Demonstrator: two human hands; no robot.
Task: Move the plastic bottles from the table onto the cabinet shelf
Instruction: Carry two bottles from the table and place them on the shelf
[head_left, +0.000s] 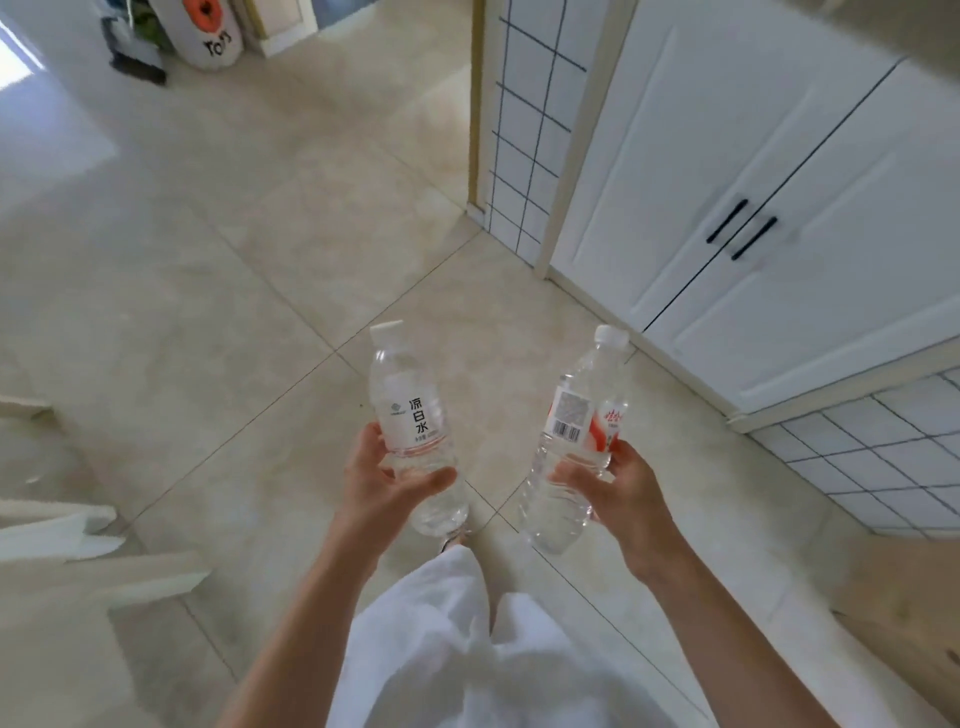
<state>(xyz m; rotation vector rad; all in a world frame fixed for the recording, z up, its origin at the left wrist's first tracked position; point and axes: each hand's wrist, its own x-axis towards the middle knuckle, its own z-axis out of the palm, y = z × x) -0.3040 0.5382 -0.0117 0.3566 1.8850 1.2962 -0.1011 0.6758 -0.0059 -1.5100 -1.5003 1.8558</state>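
Presently: clear plastic bottle with white label (415, 426), clasped low in left hand (382, 480); clear plastic bottle with red-white label (576, 441), clasped in right hand (621, 493). Both above beige tiled floor (234, 270). Carry upright toward white two-door cabinet (753, 208); no shelf visible.

From where I watch, both forearms are bare, with no sleeves, watch or rings showing on the left hand (387, 480) or the right hand (618, 488). Below them I see a loose white garment (467, 639) of soft, creased fabric, gathered into folds.
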